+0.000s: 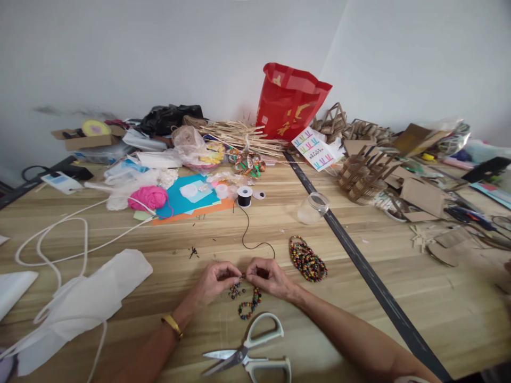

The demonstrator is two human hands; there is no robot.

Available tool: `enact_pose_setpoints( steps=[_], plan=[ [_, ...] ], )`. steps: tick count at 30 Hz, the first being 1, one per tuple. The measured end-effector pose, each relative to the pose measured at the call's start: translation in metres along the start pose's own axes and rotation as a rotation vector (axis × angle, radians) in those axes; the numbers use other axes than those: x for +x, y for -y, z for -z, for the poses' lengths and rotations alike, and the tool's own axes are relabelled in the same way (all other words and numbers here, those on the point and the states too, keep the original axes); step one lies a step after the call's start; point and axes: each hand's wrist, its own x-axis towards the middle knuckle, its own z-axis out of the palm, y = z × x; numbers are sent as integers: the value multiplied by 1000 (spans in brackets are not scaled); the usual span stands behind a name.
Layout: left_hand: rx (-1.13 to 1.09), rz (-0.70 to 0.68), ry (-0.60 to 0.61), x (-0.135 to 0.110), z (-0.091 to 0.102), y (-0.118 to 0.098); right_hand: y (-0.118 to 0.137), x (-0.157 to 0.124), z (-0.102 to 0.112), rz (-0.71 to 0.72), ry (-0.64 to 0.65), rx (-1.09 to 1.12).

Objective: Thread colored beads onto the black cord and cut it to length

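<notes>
My left hand (pixel 215 279) and my right hand (pixel 268 276) meet at the table's near middle, fingers pinched together on a short strand of coloured beads (pixel 248 304) that hangs down from between them onto the wood. A thin black cord (pixel 247 234) runs from my right hand up to a black spool (pixel 244 196). A gold bangle (pixel 172 324) sits on my left wrist. A pile of finished bead bracelets (pixel 306 258) lies just right of my right hand. Scissors (pixel 250 354) with pale handles lie open in front of my forearms.
A clear jar (pixel 313 206) lies on its side beyond the bracelets. Pink yarn (pixel 147 198), coloured paper sheets (pixel 187 204), sticks (pixel 239 135) and a red bag (pixel 288 101) crowd the back. White fabric (pixel 83 303) and cord lie left; cardboard pieces (pixel 423 196) right.
</notes>
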Motion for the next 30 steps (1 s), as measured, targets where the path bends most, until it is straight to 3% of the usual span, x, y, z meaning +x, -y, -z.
enact_pose_setpoints(
  steps=[23,30],
  plan=[
    [70,-11,26,-2,-2,-6,3,1,-1,29,-13,-51],
    [-2,19,9,0,-1,-4,4,1,0,33,1,-30]
  ],
)
